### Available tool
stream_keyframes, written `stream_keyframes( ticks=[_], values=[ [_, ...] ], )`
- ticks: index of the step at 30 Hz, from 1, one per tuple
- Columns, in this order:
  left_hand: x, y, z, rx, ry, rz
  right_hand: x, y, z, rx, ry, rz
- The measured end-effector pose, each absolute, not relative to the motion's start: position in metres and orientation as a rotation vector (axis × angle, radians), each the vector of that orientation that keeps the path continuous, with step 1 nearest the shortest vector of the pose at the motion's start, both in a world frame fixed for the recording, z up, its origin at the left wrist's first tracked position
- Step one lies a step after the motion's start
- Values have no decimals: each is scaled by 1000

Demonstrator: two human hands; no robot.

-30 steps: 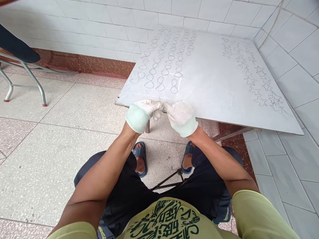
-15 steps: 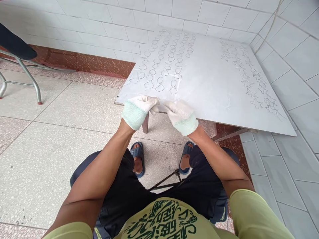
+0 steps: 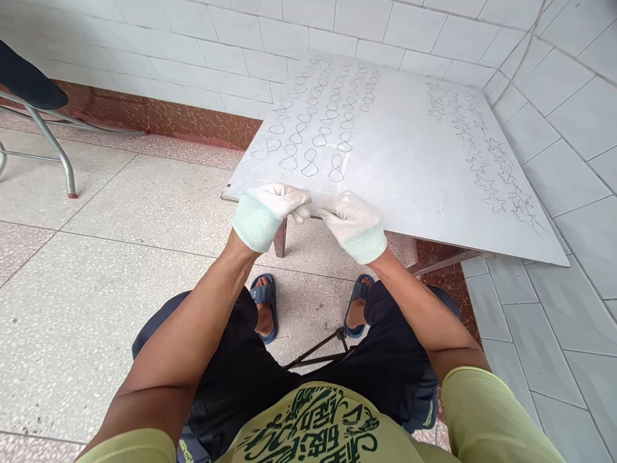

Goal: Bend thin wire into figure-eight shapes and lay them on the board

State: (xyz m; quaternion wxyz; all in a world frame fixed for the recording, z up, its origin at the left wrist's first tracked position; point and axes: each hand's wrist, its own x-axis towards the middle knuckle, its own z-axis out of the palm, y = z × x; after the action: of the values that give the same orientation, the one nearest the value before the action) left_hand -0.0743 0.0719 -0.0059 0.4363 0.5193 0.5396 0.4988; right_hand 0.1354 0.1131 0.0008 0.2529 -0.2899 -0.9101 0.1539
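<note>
My left hand [image 3: 277,209], in a white glove with a pale green cuff, has its fingers pinched together at the near edge of the white board [image 3: 409,167]. Facing it, my right hand [image 3: 351,222] wears a matching glove, and its thumb and fingers are closed too. The fingertips almost meet; whatever lies between them is too thin and pale to make out. Just beyond the hands, thin wire-like figure-eight loops [image 3: 309,163] lie in several rows on the board. Thin star-shaped outlines [image 3: 494,202] are spread along its right side.
The board rests on wooden legs [image 3: 280,239] against a tiled wall [image 3: 366,19]. A metal-legged stool [image 3: 62,157] stands at the far left. On the speckled floor, my feet in blue slippers [image 3: 265,296] are below the board, with a dark thin-legged stand [image 3: 321,347] between my knees.
My hands stay pinched in nearly the same place, with a slight shift of the right hand to the right. The view has moved a little; the rows of shapes look unchanged.
</note>
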Motion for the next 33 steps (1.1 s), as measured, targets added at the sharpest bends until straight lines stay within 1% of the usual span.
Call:
stream_keyframes(
  ticks=[3,9,11,16,21,24,29,33],
  values=[
    [-72,70,-4,1288,1356,1271,137,119,-3,-681,-2567,410],
    [-62,63,-4,1283,1389,1333,138,123,-7,-683,-2724,168],
    [-58,59,-3,1250,1387,1365,138,122,-6,-688,-2718,142],
    [-53,58,-2,1151,1253,1398,137,122,-1,-733,-2645,329],
    [-62,72,-3,1243,1138,1215,138,123,-8,-760,-2497,499],
    [-67,78,-9,1320,1136,1175,139,120,-9,-735,-2446,630],
    [-70,81,-21,1394,1191,1218,142,116,3,-678,-2467,651],
    [-68,75,-17,1366,1172,1205,145,121,12,-515,-2631,684]
  ],
)
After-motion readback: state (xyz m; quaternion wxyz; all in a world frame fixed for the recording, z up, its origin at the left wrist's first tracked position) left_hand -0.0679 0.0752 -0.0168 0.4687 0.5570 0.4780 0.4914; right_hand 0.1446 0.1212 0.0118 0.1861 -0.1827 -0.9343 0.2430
